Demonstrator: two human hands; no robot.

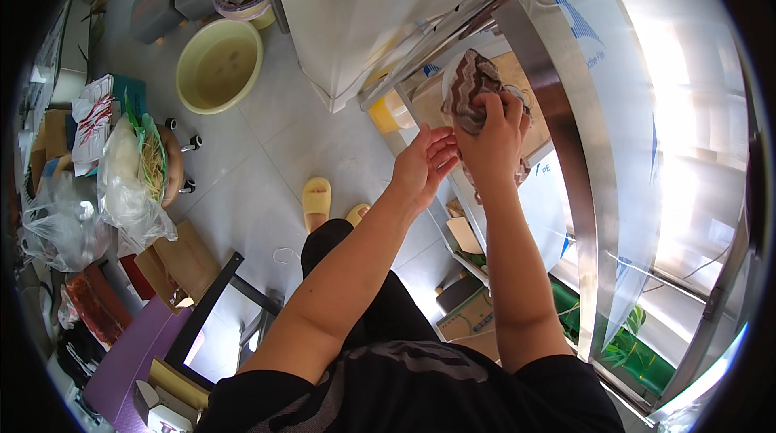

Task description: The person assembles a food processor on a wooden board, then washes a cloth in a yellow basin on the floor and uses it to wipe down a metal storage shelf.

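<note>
My right hand [493, 138] is closed on a crumpled brown-and-cream striped cloth [471, 84], bunched under the fingers. A pale edge shows beside the cloth; what it belongs to is hidden. Just left of it, my left hand [423, 164] is held with its fingers loosely spread and nothing in them. Both hands are over a metal shelf unit, where a brown board [432, 101] lies beneath the cloth. Bluish-white film [529, 190] covers part of the surface nearer to me.
Steel rails [558, 109] and a film-covered panel [618, 109] rise at my right. A yellow basin [220, 67] of cloudy water stands on the floor at far left. Bags [129, 182], an open carton [179, 263] and a black metal frame [230, 279] crowd the left. Yellow slippers [317, 200] are on my feet.
</note>
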